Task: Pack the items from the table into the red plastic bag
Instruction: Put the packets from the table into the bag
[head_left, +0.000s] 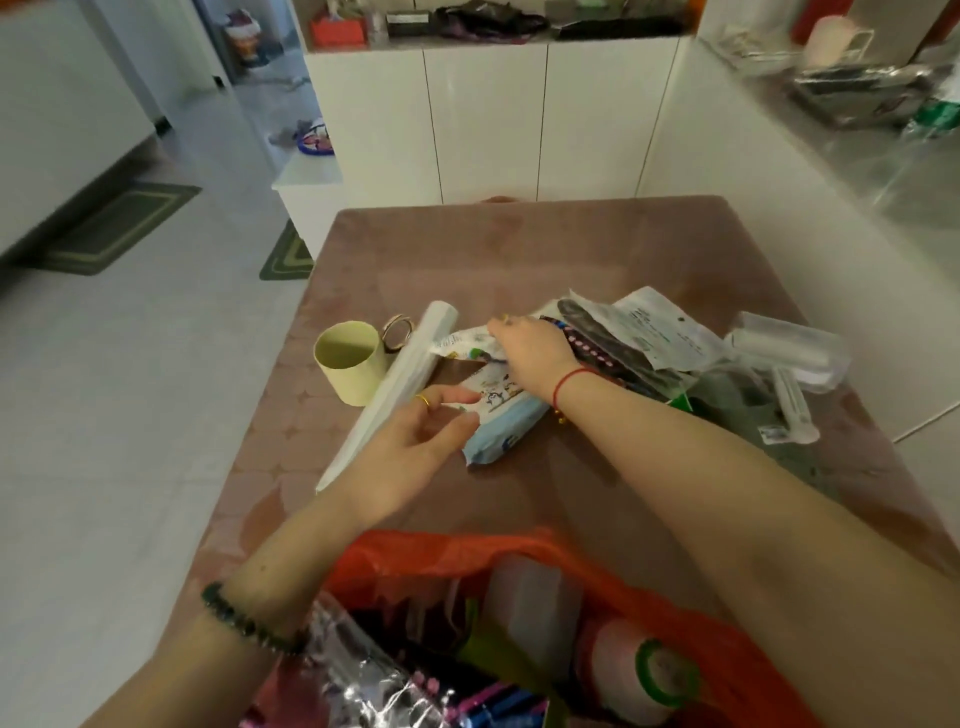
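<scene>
Hands on the soft pale-blue wipes pack at mid-counter

Wipes pack (501, 421), a soft pale-blue plastic packet, lay on the brown counter (519, 249), long axis running from near-left to far-right. The left hand (415, 441) was nearer, its fingers (457, 397) loosely spread against the near end, not clamped. The right hand (530, 348) pinched a small white printed sachet (462, 345) just beyond. The red plastic bag (519, 545), already part filled, gaped nearest the person.

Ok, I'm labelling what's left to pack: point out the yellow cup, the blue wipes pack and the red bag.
yellow cup (349, 368), head view, outer wall.
blue wipes pack (498, 434), head view, blue side.
red bag (415, 553), head view, far rim.
</scene>
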